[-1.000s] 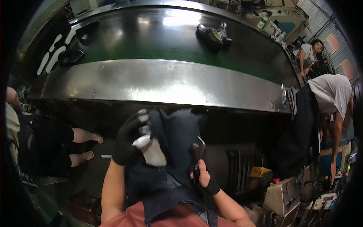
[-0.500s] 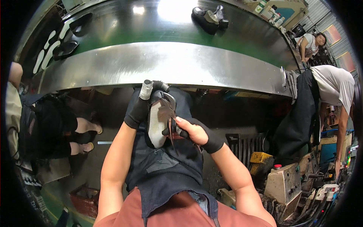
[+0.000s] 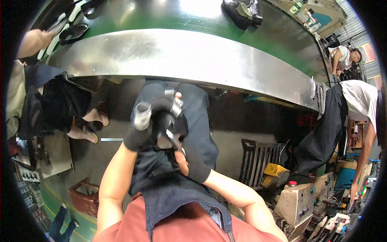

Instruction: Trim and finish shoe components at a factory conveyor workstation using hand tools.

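Observation:
A black shoe upper on its form (image 3: 177,124) sits over my lap, blurred by motion, with a pale patch showing at its near end. My left hand (image 3: 140,133), in a black fingerless glove with silver tape on the fingers, is closed around its far and left side. My right hand (image 3: 194,163), gloved in black as well, is closed at the near right of the shoe. From its fingers a metal tool that looks like pincers (image 3: 173,139) points up against the shoe; its jaws are smeared.
Ahead runs a green belt (image 3: 169,20) behind a wide steel edge (image 3: 181,52). Black shoes (image 3: 244,12) stand on it. At the left a co-worker's hand (image 3: 36,42) is near pale sole-shaped pieces (image 3: 56,42). A yellow box (image 3: 275,174), machine box (image 3: 296,201) and bending co-worker (image 3: 358,101) are right.
The shoe has turned, so its pale underside is mostly out of sight. My right hand has moved left and nearer my body with the pincers. A co-worker's hand has come in at the left.

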The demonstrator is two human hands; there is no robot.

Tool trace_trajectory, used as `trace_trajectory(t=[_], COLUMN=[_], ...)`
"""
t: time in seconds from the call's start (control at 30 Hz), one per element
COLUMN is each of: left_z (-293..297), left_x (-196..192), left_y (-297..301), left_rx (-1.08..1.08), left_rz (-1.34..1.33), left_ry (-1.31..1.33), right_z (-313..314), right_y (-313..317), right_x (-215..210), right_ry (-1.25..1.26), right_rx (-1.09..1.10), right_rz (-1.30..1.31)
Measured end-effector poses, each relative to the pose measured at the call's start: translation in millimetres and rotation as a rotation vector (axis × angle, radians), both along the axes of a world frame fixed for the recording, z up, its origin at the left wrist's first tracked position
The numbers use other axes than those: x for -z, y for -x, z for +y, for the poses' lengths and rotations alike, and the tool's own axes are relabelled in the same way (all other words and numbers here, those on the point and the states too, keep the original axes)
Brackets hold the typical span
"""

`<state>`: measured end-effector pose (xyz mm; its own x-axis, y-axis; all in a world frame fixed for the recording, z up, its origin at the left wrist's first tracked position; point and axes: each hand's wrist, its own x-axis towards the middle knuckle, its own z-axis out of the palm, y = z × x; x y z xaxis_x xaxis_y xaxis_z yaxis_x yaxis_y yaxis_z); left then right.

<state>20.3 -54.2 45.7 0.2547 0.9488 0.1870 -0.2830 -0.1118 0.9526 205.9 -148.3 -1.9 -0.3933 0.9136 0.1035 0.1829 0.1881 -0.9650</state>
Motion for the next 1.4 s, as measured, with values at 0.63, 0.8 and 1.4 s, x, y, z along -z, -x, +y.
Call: trace_trajectory(t=[0.63, 0.8, 1.4], left_z=[-16.1, -55.3, -24.4], left_x=[-6.8, 3.4, 133.2], left_y=[-4.0, -9.6, 27.1], left_rx=[-0.132, -0.270, -0.278], left_rz=[0.425, 0.027, 0.036], left_ry=[-0.297, 0.120, 0.405], right_z=[7.9, -21.9, 51.0], right_y=[0.2, -35.9, -21.7], right_x=[-11.3, 24.9, -74.0], right_ry=[0.052, -0.035, 0.269], right_rx=[-0.172, -0.377, -0.480], right_rz=[-0.252, -0.108, -0.319])
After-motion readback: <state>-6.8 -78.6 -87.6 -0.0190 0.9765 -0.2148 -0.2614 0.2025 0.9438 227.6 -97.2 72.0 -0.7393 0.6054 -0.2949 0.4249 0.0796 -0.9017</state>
